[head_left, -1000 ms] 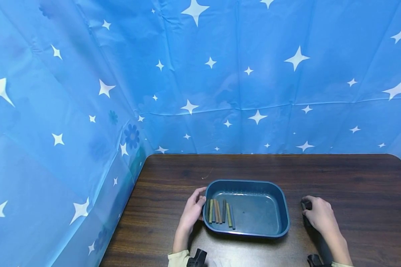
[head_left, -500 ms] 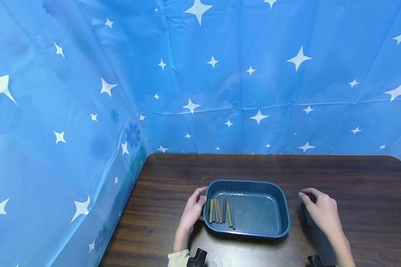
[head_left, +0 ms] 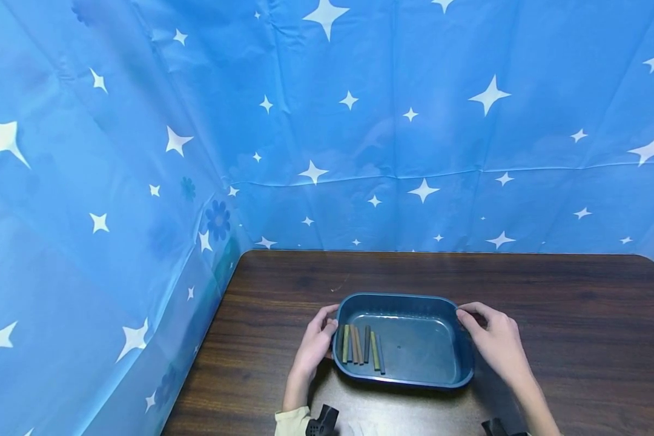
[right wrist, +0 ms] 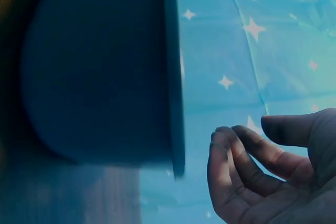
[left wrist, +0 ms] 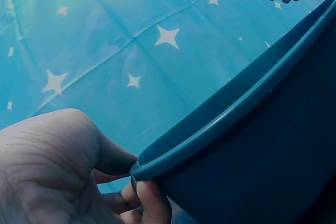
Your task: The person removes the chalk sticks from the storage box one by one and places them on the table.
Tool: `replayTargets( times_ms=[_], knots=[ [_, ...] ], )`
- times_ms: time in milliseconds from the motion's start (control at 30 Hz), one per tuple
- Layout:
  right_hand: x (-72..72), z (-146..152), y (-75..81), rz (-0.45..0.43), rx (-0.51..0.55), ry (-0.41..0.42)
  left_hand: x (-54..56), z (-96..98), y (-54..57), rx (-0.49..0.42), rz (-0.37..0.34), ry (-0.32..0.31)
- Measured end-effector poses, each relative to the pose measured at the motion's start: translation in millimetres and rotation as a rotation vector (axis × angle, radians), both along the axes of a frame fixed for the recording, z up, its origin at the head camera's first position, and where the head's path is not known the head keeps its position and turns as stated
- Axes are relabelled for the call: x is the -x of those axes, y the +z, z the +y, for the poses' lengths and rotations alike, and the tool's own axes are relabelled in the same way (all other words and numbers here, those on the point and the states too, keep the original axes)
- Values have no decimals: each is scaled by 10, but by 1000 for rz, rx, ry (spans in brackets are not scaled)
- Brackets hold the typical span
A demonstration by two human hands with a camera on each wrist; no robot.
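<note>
A dark blue plastic basin (head_left: 425,357) sits on the table, several thin sticks (head_left: 361,346) in dark, yellow-green and brown tones lying side by side at its left end. My left hand (head_left: 312,346) pinches the left rim; in the left wrist view the thumb lies over the basin's corner (left wrist: 236,145) with fingers curled beneath it. By the basin's right rim hovers my right hand (head_left: 498,345). The right wrist view shows that hand (right wrist: 262,171) beside the basin wall (right wrist: 105,77), fingers bent loosely, thumb apart from them, nothing visible between.
The brown wood-grain table (head_left: 588,327) extends well to the right and behind the basin. A blue curtain (head_left: 360,139) with white stars closes off the back and left side. Black wrist devices (head_left: 323,419) are worn near both hands.
My right hand has lifted from the table right of the basin and moved left to the basin's right rim, its fingers loosening. My left hand and the sticks stay put.
</note>
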State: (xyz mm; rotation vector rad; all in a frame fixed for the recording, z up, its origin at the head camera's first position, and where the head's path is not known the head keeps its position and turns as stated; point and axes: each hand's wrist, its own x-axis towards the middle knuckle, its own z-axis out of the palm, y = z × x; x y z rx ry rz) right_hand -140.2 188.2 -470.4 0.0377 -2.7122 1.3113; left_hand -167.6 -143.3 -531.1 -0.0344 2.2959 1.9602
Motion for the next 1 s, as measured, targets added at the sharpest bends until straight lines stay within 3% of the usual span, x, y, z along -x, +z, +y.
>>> replayTargets(
  times_ms=[267, 733, 1000],
  knots=[
    [35, -226, -53, -29, 35, 64, 26, 13, -21, 20, 2, 13],
    [87, -762, -226, -65, 66, 144, 13, 8, -52, -22, -5, 11],
    [96, -998, -369, -165, 68, 186, 3, 4, -29, -26, -3, 9]
  ],
)
